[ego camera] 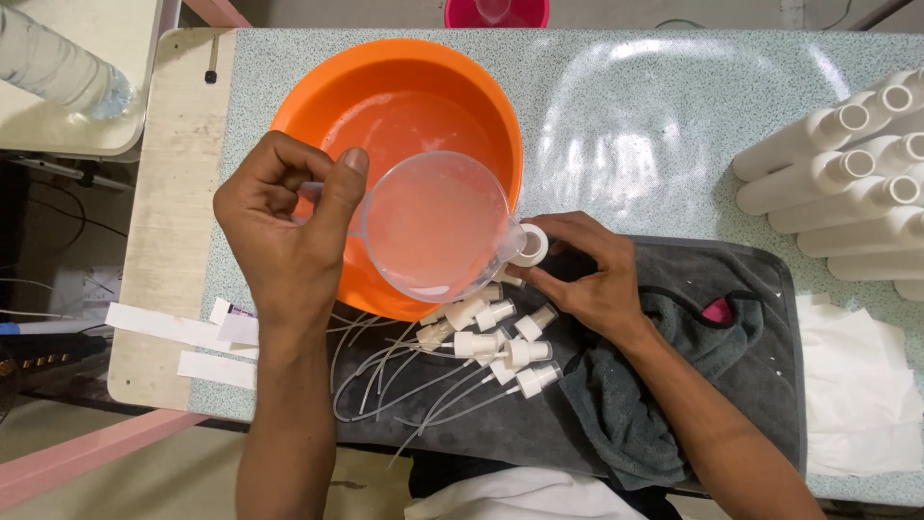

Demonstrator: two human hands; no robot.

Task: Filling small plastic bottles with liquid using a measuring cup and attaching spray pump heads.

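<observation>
Left hand (284, 231) has its fingers clenched on the handle of a clear measuring jug (438, 226), tipped so its spout meets the mouth of a small white bottle (529, 246). Right hand (587, 270) wraps that bottle, fingers grasping it just below the neck. Behind the jug sits an orange basin (385, 87). Beneath both sets of fingers, white spray pumps (491, 342) lie heaped on a grey towel (712, 337) spread over the speckled surface (626, 106).

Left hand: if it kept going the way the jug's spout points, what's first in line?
Likely the small white bottle that the right hand holds; the jug in the left hand seems to have its spout at the bottle's mouth already.
</observation>
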